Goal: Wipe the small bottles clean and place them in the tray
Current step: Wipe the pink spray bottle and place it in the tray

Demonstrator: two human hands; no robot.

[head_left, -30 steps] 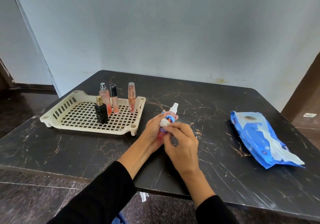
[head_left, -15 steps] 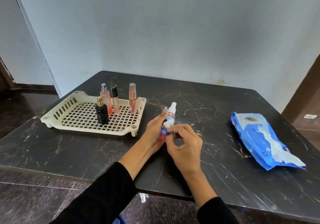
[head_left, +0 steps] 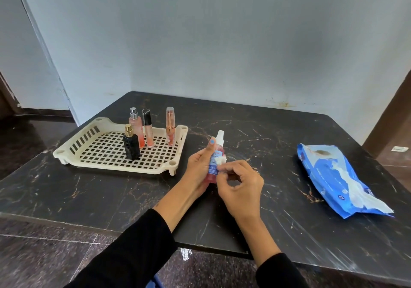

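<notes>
My left hand point(head_left: 198, 167) grips a small pink spray bottle point(head_left: 216, 152) with a white nozzle and a blue label, held upright above the table. My right hand point(head_left: 240, 185) pinches a small white wad of wipe point(head_left: 220, 161) against the bottle's label. A cream slotted tray point(head_left: 89, 152) lies to the left. Several bottles stand in it: a black one with a gold cap point(head_left: 131, 143), a pink one with a silver sprayer point(head_left: 136, 125), a black-capped tube point(head_left: 148, 127) and a peach tube point(head_left: 170, 126).
A blue pack of wet wipes point(head_left: 338, 176) lies open on the right part of the dark marble table point(head_left: 111, 196). Walls stand close behind the table. The table's front edge runs just under my forearms.
The wad in my right hand has slid down from the bottle's neck to its label. The bottle now stands more upright in my left hand.
</notes>
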